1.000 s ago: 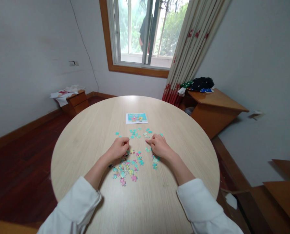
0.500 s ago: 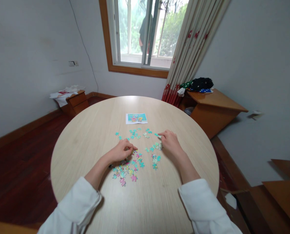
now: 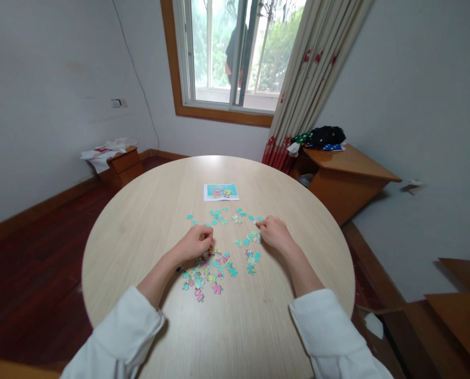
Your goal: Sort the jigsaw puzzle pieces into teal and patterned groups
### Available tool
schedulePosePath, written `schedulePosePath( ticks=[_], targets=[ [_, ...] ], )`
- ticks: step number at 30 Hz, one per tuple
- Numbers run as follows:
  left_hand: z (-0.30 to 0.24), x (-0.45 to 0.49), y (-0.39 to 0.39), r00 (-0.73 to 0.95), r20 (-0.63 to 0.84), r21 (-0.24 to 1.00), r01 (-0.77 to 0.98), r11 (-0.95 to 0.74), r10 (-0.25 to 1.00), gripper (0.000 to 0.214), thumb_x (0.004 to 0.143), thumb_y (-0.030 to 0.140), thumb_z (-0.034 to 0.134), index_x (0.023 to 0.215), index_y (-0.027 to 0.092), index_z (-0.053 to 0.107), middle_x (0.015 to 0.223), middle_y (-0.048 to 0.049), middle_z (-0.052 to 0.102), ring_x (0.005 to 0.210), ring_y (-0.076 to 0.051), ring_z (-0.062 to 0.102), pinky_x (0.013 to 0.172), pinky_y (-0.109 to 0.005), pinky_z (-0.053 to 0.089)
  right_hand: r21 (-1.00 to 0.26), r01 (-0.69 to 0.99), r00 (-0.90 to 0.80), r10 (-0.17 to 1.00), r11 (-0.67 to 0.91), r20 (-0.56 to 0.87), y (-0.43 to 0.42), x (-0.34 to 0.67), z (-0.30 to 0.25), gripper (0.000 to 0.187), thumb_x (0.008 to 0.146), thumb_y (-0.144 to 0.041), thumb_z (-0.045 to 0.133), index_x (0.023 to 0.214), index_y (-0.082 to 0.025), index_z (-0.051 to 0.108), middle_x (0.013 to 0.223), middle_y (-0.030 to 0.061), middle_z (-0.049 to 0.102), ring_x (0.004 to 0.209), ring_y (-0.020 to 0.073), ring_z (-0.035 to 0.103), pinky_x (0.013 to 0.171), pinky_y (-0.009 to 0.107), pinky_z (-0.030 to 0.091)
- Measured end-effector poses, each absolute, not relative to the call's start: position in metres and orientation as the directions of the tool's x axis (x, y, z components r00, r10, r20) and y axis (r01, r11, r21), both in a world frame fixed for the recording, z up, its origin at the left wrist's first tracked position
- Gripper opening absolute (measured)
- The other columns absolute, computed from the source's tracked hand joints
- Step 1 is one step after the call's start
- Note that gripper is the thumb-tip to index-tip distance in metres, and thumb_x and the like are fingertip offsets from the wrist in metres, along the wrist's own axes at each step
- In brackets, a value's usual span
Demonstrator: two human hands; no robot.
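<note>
On the table (image 3: pixel 235 326), looks like a pile of puzzle pieces (image 3: pixel 206 272), no clear long axis, under and this side of the curled left hand (image 3: pixel 196 242), farther from the pointing right hand (image 3: pixel 275 232), can't tell about a grip in either, with the left fingers (image 3: pixel 208 235) now tucked, not poking out like before.

Left hand (image 3: pixel 196 243), right hand (image 3: pixel 276 233), puzzle pieces (image 3: pixel 217 288), table (image 3: pixel 250 326)
</note>
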State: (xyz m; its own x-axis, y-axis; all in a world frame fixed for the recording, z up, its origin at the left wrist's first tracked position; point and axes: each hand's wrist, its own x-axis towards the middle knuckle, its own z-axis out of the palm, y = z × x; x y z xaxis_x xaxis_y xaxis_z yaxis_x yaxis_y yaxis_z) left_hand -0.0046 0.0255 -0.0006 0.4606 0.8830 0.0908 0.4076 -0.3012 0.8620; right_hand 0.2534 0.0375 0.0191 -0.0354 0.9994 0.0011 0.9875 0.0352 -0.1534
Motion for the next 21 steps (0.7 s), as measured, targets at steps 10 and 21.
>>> schedulePosePath(
  ticks=[10,21],
  targets=[
    [0.011,-0.003,0.02,0.512,0.172,0.724,0.514,-0.46,0.842,0.016,0.066,0.008,0.047,0.056,0.017,0.057,0.082,-0.0063,0.069,0.081,-0.016,0.054,0.081,-0.031,0.042,-0.361,0.832,-0.44,0.898,0.42,0.031,0.025,0.21,0.003,0.044,0.085,-0.007,0.044,0.111,-0.031,0.07,0.096,0.0065,0.058,0.095,0.0196,0.051,0.086,0.034,0.036],
    [0.007,-0.002,0.021,0.538,0.038,0.839,0.44,-0.319,0.842,0.025,0.073,0.014,0.044,0.049,0.018,0.041,0.072,-0.008,0.068,0.063,-0.012,0.057,0.061,-0.024,0.043,-0.53,0.774,-0.35,0.932,0.345,0.095,0.027,0.253,0.018,0.055,0.075,-0.019,0.063,0.128,-0.032,0.056,0.114,0.0063,0.051,0.11,0.0229,0.048,0.101,0.044,0.031]
  ],
)
